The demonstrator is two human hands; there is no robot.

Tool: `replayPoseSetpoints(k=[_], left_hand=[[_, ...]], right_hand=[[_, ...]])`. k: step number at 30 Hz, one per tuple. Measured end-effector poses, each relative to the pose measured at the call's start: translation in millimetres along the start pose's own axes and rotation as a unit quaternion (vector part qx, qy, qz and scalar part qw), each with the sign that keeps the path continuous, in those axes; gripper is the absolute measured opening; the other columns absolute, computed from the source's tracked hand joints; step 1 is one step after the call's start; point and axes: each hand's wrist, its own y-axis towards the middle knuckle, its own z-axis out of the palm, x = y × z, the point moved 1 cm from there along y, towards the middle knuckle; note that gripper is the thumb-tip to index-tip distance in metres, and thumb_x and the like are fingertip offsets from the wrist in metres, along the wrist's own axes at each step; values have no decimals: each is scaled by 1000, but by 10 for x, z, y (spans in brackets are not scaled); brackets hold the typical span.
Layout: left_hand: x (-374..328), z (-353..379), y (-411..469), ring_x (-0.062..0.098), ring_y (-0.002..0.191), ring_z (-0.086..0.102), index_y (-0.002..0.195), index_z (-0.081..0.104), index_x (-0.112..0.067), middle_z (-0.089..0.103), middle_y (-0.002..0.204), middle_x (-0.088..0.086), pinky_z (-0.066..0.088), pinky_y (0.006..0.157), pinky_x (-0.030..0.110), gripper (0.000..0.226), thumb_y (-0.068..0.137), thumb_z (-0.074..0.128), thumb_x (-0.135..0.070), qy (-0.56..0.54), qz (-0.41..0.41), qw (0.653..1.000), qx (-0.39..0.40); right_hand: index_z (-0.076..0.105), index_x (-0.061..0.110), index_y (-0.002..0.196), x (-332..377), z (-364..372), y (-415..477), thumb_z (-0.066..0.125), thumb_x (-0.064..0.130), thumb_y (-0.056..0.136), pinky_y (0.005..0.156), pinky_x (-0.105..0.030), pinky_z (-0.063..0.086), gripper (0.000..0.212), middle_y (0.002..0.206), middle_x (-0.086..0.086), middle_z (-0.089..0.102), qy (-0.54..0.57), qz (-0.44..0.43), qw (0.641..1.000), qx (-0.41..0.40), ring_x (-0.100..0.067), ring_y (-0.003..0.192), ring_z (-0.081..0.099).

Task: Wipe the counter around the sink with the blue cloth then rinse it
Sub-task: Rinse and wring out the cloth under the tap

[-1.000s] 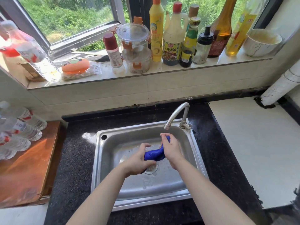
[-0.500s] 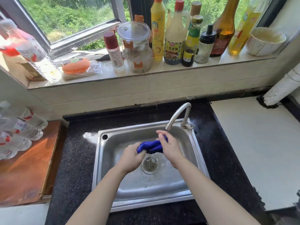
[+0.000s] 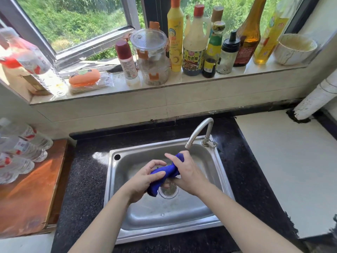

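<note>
Over the sink (image 3: 215, 162), blue cloth (image 3: 168, 170) rolled tight, both hands gripping

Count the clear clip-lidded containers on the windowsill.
2. Both are on the windowsill, stacked. The upper container sits on the lower container, between the red-capped bottle and the yellow bottle. The bottles could hide another behind them.

Black speckled counter (image 3: 83, 179), set with a steel sink (image 3: 164, 216); white windowsill (image 3: 182, 79) behind, crowded with sauce bottles (image 3: 193, 52), clear jars (image 3: 149, 52), a white bowl (image 3: 295, 50); wooden table (image 3: 31, 189) at left, carrying water bottles (image 3: 25, 148).
</note>
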Motion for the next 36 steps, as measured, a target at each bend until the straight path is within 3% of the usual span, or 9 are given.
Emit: replayPoseSetpoints(k=[3, 6, 13, 21, 24, 25, 29, 34, 36], left_hand=[[37, -67, 12, 23, 76, 65, 117, 54, -21, 69, 104, 4, 59, 63, 41, 37, 84, 71, -17, 62, 14, 998, -8], [74, -130, 72, 13, 66, 55, 108, 56, -30, 67, 99, 4, 50, 52, 30, 29, 90, 68, -10, 167, 54, 984, -41], [185, -197, 157, 3, 78, 60, 107, 58, -41, 66, 91, -26, 45, 73, 14, 30, 92, 68, -17, 371, 154, 908, -123], [250, -197, 200, 1, 97, 64, 121, 67, -30, 71, 103, -20, 47, 86, 18, 26, 95, 65, -24, 392, 148, 895, -155], [224, -217, 181, 0, 81, 63, 118, 69, -26, 71, 91, -20, 47, 74, 20, 23, 96, 64, -22, 338, 124, 921, -148], [227, -225, 160, 1, 66, 59, 115, 69, -25, 69, 79, -18, 45, 63, 19, 20, 97, 63, -21, 284, 102, 942, -149], [263, -275, 105, 10, 49, 34, 114, 69, -20, 52, 72, 1, 20, 42, 18, 17, 100, 59, -20, -7, 3, 986, -169], [185, -159, 67, 9, 47, 30, 105, 62, -11, 53, 75, 5, 15, 38, 13, 14, 101, 56, -23, -82, -38, 989, -116], [182, -85, 39, 9, 46, 30, 103, 59, -12, 56, 75, 5, 15, 38, 12, 14, 101, 55, -25, -63, -56, 994, -65]], right_hand=[[51, 20, 125, 7, -130, 72, 62, 49, 93, 67, -38, 43, 44, 106, -8, 46, -115, 24, 990, 82, -33, 89, 56], [46, 16, 113, 17, -184, 125, 50, 55, 98, 63, -38, 33, 42, 103, -12, 60, -175, 28, 976, 129, -39, 90, 61], [54, 20, 84, 50, -138, 151, 43, 60, 97, 62, -36, 38, 43, 82, -6, 68, -106, 62, 976, 179, -31, 75, 60], [52, 24, 76, 38, -136, 118, 52, 63, 92, 60, -37, 41, 43, 69, 5, 59, -14, 123, 978, 167, -18, 67, 54], [59, 29, 95, -17, -170, 68, 74, 40, 87, 74, -32, 51, 20, 87, 5, 67, 150, 157, 967, 130, -12, 79, 61], [61, 29, 108, -25, -188, 48, 78, 27, 84, 80, -29, 54, 29, 96, 5, 69, 236, 171, 950, 111, -12, 86, 65], [51, 25, 137, 21, -186, -29, 73, -2, 85, 86, -24, 54, 63, 122, -6, 68, 520, 248, 816, 55, -13, 103, 67], [64, 14, 118, 234, -71, -48, 71, 36, 91, 78, -17, 47, 35, 93, 11, 72, 553, 260, 790, -51, 0, 82, 65], [65, 13, 104, 289, -26, -38, 71, 55, 84, 76, -19, 46, 47, 82, 9, 66, 548, 284, 780, -100, -2, 75, 60]])
